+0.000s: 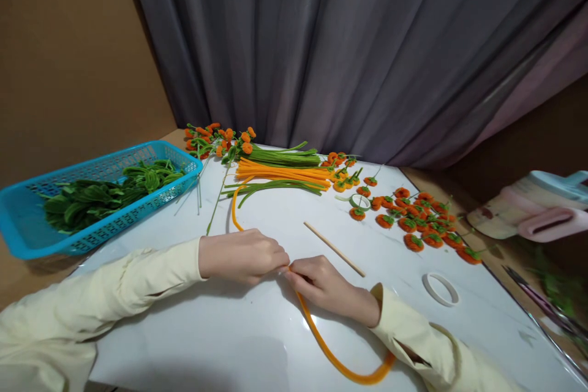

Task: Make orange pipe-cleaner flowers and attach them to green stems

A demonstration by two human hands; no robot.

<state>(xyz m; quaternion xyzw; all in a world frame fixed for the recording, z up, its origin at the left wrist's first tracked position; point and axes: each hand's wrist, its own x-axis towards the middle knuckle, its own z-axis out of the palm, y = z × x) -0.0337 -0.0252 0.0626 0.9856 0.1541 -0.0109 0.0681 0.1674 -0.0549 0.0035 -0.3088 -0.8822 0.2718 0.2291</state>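
An orange pipe cleaner [324,346] runs through both hands above the white table. My left hand [245,256] is closed on it, knuckles up, and one length curves away behind that hand toward the back. My right hand [328,285] pinches it close beside the left fingertips; from there the other length loops down toward the right sleeve. The exact spot between the fingertips is partly hidden. Just beyond my right hand lies a thin wooden stick [334,249]. Behind the hands lie bundles of orange pipe cleaners [285,173] and green pipe cleaners [289,157].
A blue basket [124,208] with green leaf pieces [82,202] stands at left. Orange pumpkin-like pieces [413,242] cover the right side, near two tape rolls, one white [441,289]. A handled cup [528,205] and scissors [542,303] sit at far right. A grey curtain [321,43] hangs behind.
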